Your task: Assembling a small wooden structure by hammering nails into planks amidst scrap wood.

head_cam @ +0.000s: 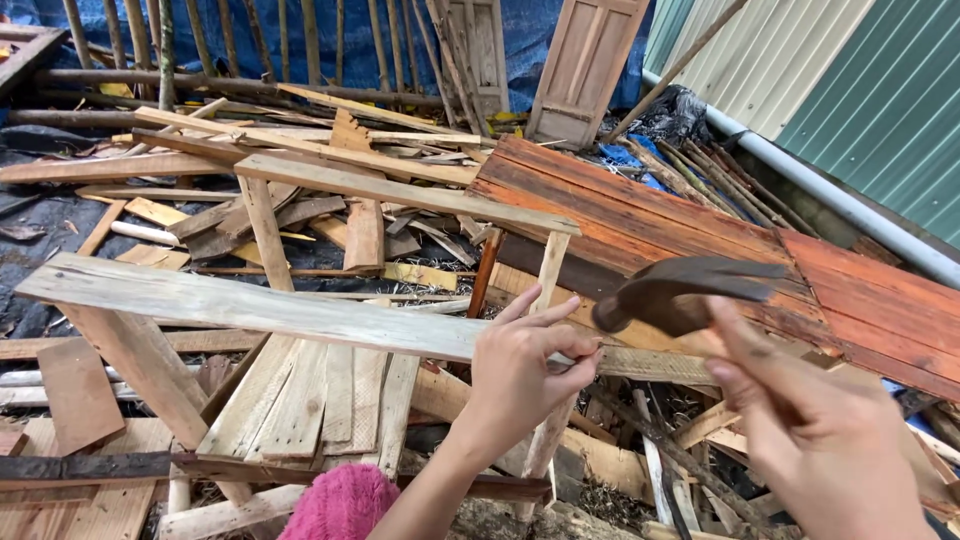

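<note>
1. Planks first: far left, a long pale grey plank [250, 305] runs left to right across a rough timber frame, resting on a slanted leg [140, 365] at its left end. A second plank [400, 190] lies parallel behind it. Loose offcuts and slats are heaped underneath and all around.
2. Bottom centre, something fuzzy and pink [340, 503] shows at the frame edge; can't tell what it is.
3. Left hand [520, 375] sits at the right end of the grey plank, just where it crosses an upright post [549, 270]. Thumb and forefinger are pinched together on the plank's top face, other fingers fanned up. Whatever is pinched is too small to see; looks like a nail, but that's a judgement.
4. Right hand [820, 440] is clenched round the handle of a claw hammer [680, 290]. Its head is blurred, raised above and just right of the pinching fingers, not touching the wood.
5. Far right: reddish board panels [700, 230], a grey pipe [840, 200] and a green corrugated wall [880, 90].
6. Step in hand, as I read it: starting a fastener at the plank/post joint. Next move calls for a short, light tap square on the pinch point, w/ fingers kept low and clear of the face.
</note>
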